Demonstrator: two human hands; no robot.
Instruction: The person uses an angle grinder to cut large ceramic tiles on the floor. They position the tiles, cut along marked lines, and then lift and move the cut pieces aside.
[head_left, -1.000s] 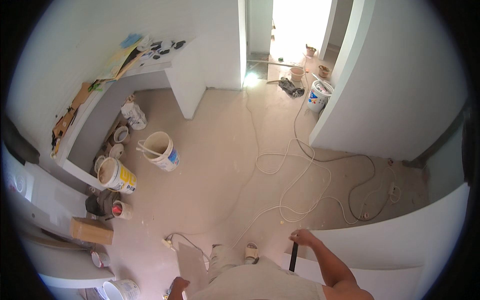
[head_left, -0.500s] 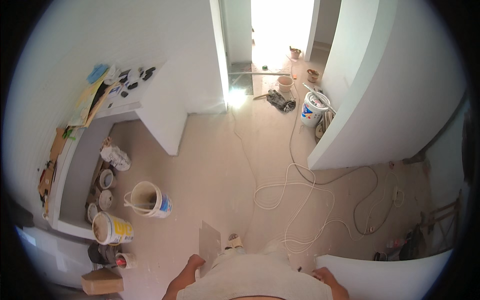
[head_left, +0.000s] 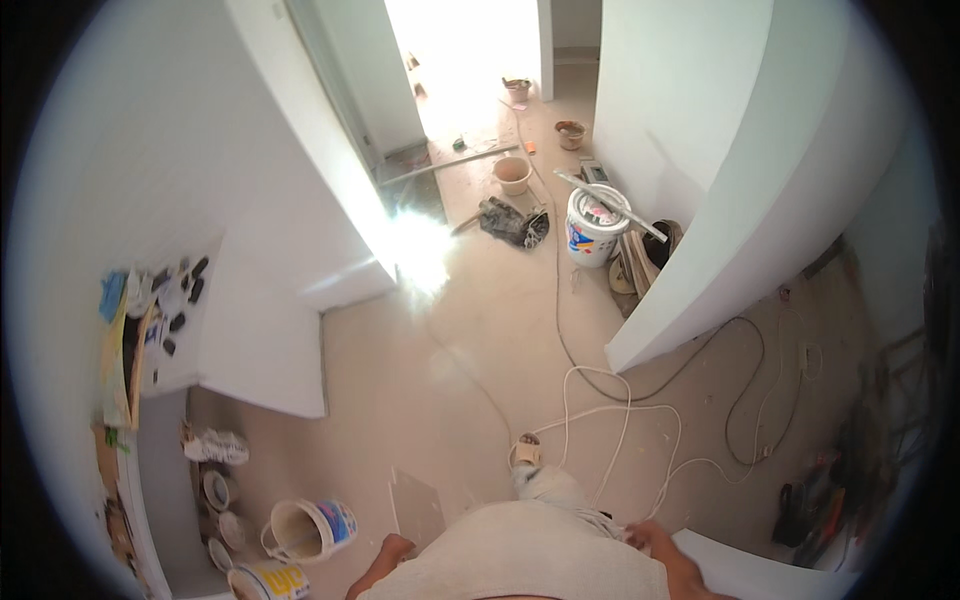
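Observation:
My left hand (head_left: 392, 550) hangs low beside my body, its fingers closed. A flat grey rectangular plastering trowel blade (head_left: 416, 502) extends just ahead of it; the handle is hidden in the hand. On the other side, my right hand (head_left: 645, 537) is curled near my hip. A small dark bit shows beside my clothing near it, but what those fingers hold, if anything, I cannot make out. One sandalled foot (head_left: 528, 452) is forward on the floor, close to a white cable (head_left: 625, 440).
Ahead stand a white bucket (head_left: 590, 240) with a long bar across it, a pinkish tub (head_left: 513, 175) and a crumpled black bag (head_left: 515, 222). A curved wall (head_left: 700, 250) rises right. Buckets (head_left: 312, 530) stand lower left, below a cluttered ledge (head_left: 215, 310). A dark cable (head_left: 560, 320) crosses the floor.
I have stepped forward and my view has turned right. The doorway and bucket ahead look nearer, while the left-hand buckets slid toward the lower edge. The blade moved along with my left hand.

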